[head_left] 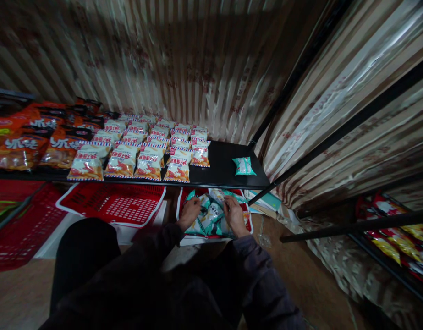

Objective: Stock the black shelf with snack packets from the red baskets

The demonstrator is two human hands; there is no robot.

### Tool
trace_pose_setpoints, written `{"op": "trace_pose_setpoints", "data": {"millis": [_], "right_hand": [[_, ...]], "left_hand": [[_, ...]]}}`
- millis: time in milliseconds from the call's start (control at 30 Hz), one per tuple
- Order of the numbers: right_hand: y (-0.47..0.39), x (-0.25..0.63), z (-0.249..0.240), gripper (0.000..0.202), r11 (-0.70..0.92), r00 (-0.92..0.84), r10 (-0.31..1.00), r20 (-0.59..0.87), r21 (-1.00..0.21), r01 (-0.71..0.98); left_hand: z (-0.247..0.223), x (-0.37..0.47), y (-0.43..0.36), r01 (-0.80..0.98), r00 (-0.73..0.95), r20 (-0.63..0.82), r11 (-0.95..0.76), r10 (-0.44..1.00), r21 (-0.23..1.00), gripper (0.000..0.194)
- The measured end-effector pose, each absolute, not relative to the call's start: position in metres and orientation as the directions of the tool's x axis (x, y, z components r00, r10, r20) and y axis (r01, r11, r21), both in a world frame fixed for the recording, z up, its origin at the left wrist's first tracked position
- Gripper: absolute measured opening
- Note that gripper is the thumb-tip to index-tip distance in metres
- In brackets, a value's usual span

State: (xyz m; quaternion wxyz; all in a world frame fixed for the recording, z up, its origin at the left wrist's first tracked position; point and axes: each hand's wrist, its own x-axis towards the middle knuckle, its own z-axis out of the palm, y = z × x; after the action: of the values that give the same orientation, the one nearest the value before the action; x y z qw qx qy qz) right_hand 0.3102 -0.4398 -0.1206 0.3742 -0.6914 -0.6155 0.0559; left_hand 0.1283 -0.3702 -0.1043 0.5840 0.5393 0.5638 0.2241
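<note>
Below the shelf edge, both my hands are in a red basket (pixel 251 225) with a white rim, filled with teal-and-white snack bags (pixel 213 215). My left hand (pixel 189 214) is at the basket's left side, its fingers curled in against the bags; what they pinch is hard to make out. On the right, my right hand (pixel 234 216) has its fingers closed at the edge of a pale snack bag (pixel 217 195) on top of the pile. A single teal snack bag (pixel 244 166) lies on the black shelf (pixel 216 172) above.
Rows of white-and-orange snack bags (pixel 122 159) cover the shelf's middle, with orange-and-black bags (pixel 22 149) farther left. Another red basket (pixel 129 204) sits left of mine. Black metal bars (pixel 321 165) slant across the right, near a lower rack of red-and-yellow bags (pixel 400 233).
</note>
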Motion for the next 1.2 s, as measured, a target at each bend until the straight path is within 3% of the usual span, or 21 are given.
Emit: {"op": "trace_pose_setpoints", "data": {"millis": [167, 333, 433, 533, 633, 700, 800, 867, 1000, 1200], "right_hand": [[-0.471, 0.278, -0.107, 0.023, 0.119, 0.146, 0.887, 0.438, -0.523, 0.844], [-0.489, 0.234, -0.108, 0.024, 0.156, 0.058, 0.914, 0.402, -0.479, 0.864], [-0.493, 0.224, -0.104, 0.023, 0.188, 0.041, 0.926, 0.375, -0.551, 0.813], [-0.489, 0.234, -0.095, 0.026, 0.091, 0.227, 0.902, 0.368, -0.675, 0.732], [-0.474, 0.253, -0.085, 0.038, -0.053, 0.528, 0.801, 0.282, -0.845, 0.532], [-0.459, 0.261, -0.081, 0.045, -0.086, 0.616, 0.782, 0.097, -0.962, 0.260], [-0.440, 0.262, -0.077, 0.043, -0.056, 0.576, 0.805, -0.140, -0.985, -0.161], [-0.431, 0.255, -0.075, 0.038, -0.022, 0.503, 0.844, -0.187, -0.949, -0.315], [-0.424, 0.243, -0.075, 0.035, 0.014, 0.452, 0.872, -0.186, -0.915, -0.404], [-0.423, 0.246, -0.089, 0.036, -0.048, 0.424, 0.874, -0.236, -0.912, -0.408]], "left_hand": [[-0.093, 0.138, -0.376, 0.121, 0.366, -0.519, 0.514, 0.773, 0.850, 0.035], [-0.095, 0.140, -0.379, -0.074, 0.385, -0.526, 0.594, 0.758, 0.801, 0.017], [-0.099, 0.133, -0.378, -0.083, 0.352, -0.529, 0.589, 0.772, 0.804, 0.010], [-0.097, 0.124, -0.374, -0.110, 0.356, -0.525, 0.593, 0.773, 0.798, 0.015], [-0.088, 0.118, -0.371, -0.141, 0.407, -0.499, 0.592, 0.765, 0.793, 0.024], [-0.081, 0.115, -0.371, -0.169, 0.460, -0.459, 0.582, 0.761, 0.795, 0.029], [-0.073, 0.109, -0.371, -0.235, 0.561, -0.342, 0.541, 0.754, 0.807, 0.036], [-0.070, 0.104, -0.370, -0.267, 0.612, -0.274, 0.520, 0.742, 0.811, 0.041], [-0.068, 0.100, -0.368, -0.268, 0.639, -0.266, 0.533, 0.722, 0.803, 0.040], [-0.075, 0.110, -0.372, -0.286, 0.504, -0.363, 0.548, 0.784, 0.786, 0.036]]}}
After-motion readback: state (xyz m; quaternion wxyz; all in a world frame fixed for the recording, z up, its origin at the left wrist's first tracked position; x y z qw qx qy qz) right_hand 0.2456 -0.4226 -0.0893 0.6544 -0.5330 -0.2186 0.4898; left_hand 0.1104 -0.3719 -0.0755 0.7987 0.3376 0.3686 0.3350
